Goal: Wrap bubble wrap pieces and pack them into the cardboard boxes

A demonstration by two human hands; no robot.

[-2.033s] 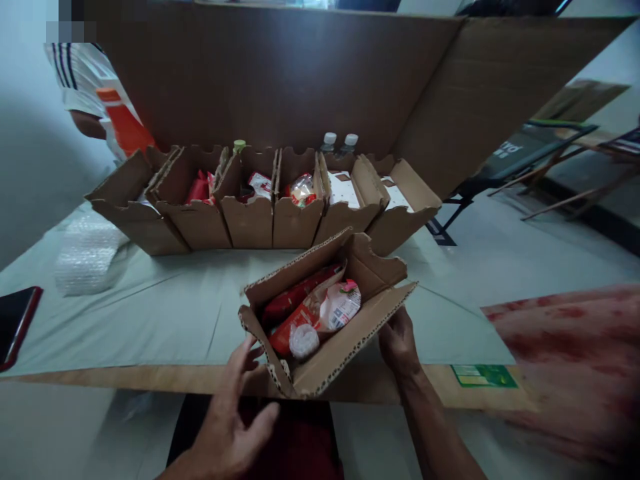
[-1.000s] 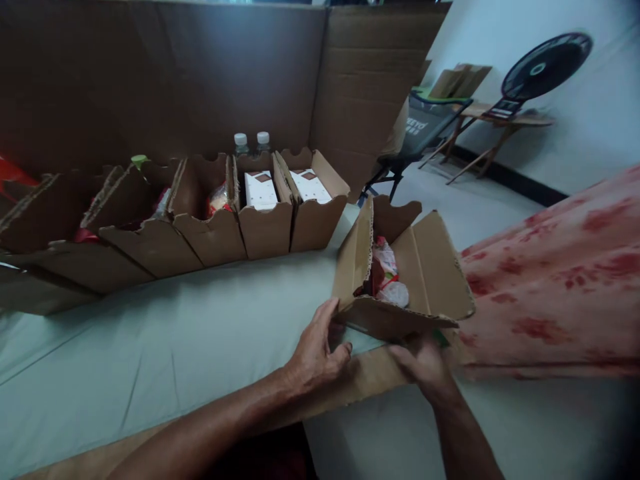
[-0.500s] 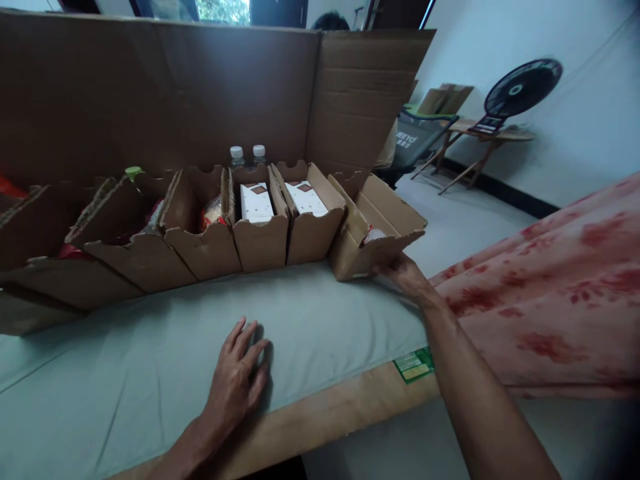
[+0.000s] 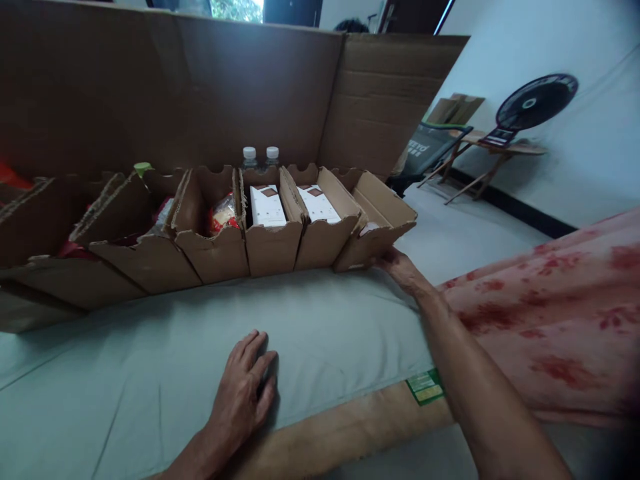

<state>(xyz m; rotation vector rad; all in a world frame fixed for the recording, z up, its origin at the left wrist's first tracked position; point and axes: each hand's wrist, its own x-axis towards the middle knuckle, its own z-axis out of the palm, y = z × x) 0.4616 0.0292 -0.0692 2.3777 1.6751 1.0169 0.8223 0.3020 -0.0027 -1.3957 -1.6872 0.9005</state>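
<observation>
My right hand (image 4: 400, 268) is at the lower right corner of the end cardboard box (image 4: 373, 243), gripping it with the fingers partly hidden by the box. Something pale lies inside this box. Its left side stands against the neighbouring cardboard box (image 4: 325, 243), which holds a white carton (image 4: 319, 204). My left hand (image 4: 245, 380) rests open on the pale green cloth (image 4: 325, 333), fingers a little apart and nothing in it.
More open cardboard boxes (image 4: 215, 255) continue the row leftward, one with a red-and-clear packet (image 4: 223, 215). Behind them rise two white-capped bottles (image 4: 250, 157) and a tall cardboard panel (image 4: 250, 87). A floral curtain (image 4: 550, 320) hangs at right; a fan (image 4: 537, 103) stands on a small table.
The end box has shifted left with my right hand, closing the gap to its neighbour. My left hand stays on the cloth. The whole view has shifted slightly.
</observation>
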